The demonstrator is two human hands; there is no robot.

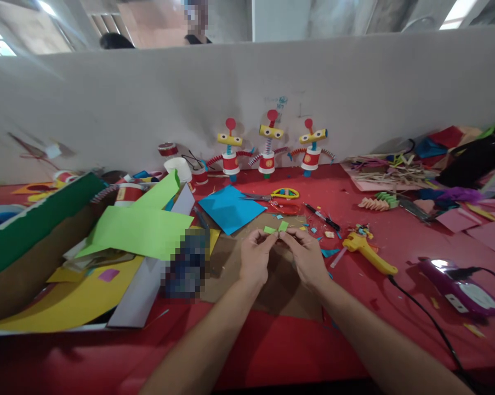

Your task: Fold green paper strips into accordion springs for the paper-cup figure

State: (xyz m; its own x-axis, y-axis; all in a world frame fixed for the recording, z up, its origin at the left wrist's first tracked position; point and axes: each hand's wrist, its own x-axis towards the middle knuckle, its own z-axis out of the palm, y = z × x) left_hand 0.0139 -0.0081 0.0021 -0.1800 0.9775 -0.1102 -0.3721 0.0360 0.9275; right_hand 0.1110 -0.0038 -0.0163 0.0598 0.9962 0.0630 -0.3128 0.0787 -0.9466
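Your fingers hide the middle of the small green paper (284,225), so only two bright bits poke out above your fingertips, and you can't tell if they are one piece or two. A blocky blur covers something dark (187,266) by the box (126,296), so you can't make out what it is. Over the white wall (148,104), a person (197,19) is cut off, with just the top part showing. Both your arms reach in from the bottom and lean toward each other. Your left hand (255,255) and right hand (307,255) meet at the tips, thumbs pointing in. Each one pinches the green paper, which is up over the brown sheet (288,296). The blue paper (233,208) lies past your left hand, and the yellow glue gun (368,255) lies to the right of your right hand.
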